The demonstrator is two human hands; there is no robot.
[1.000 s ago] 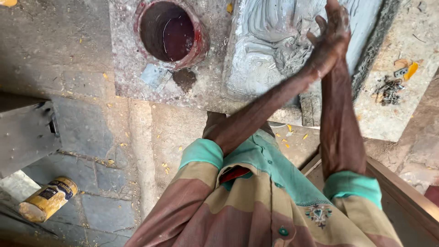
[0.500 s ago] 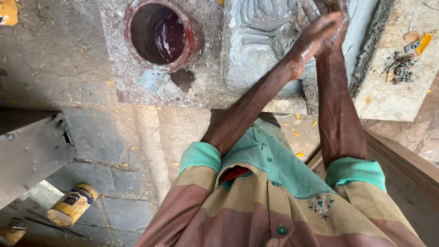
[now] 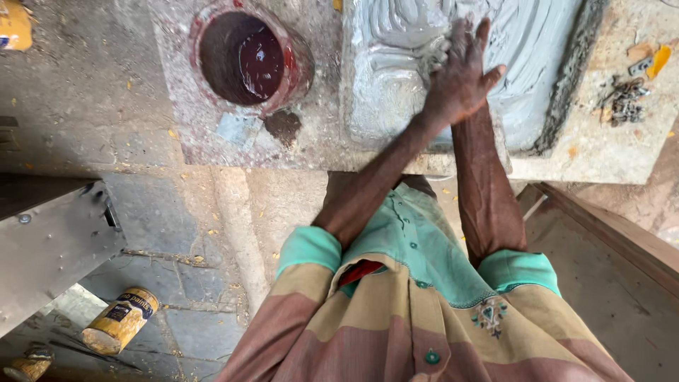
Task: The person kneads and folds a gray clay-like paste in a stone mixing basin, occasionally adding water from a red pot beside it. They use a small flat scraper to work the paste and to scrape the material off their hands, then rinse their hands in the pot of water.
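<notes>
A patch of wet grey paste [image 3: 537, 64] is spread in swirls over a rough stone slab [image 3: 318, 141]. My left hand [image 3: 460, 78] lies on the paste with its fingers spread and grey smears on them. My right forearm runs up beneath it, and my right hand is hidden under the left one. Left of the paste a round red-stained pot [image 3: 244, 60] holds dark red liquid.
Small metal bits [image 3: 622, 99] and an orange scrap [image 3: 661, 60] lie on the slab's right end. A yellow can [image 3: 120, 320] lies on the stone floor, with a second can [image 3: 25, 368] nearby. A grey metal frame [image 3: 49, 247] stands left, a wooden board [image 3: 615, 240] right.
My stacked hands have slid left and a little toward me across the grey paste. The left fingers have spread wider.
</notes>
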